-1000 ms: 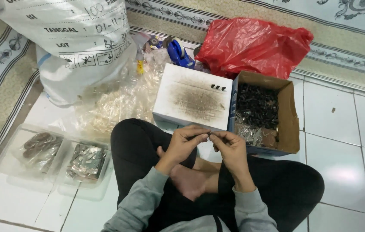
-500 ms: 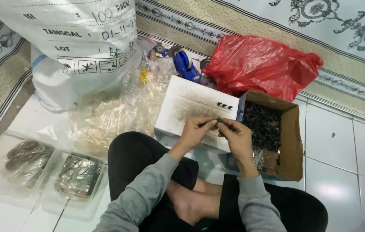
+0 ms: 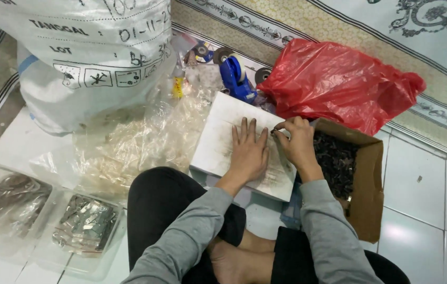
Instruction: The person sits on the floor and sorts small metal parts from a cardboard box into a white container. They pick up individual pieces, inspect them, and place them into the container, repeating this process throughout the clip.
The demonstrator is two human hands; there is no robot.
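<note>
My left hand lies flat, fingers together, on a white box lid smudged with dark marks. My right hand hovers at the lid's right edge and pinches a small dark metal piece between thumb and forefinger. Just right of it stands an open brown cardboard box filled with small dark metal parts. I sit cross-legged on the tiled floor in grey sleeves and black trousers.
A big white woven sack stands at the upper left, with a heap of clear plastic bags below it. A red plastic bag, a blue tape dispenser and two packed clear bags lie around.
Both hands were together in front of me, working a small piece. Now my left hand has gone down flat onto the white lid, and my right hand holds the piece alone.
</note>
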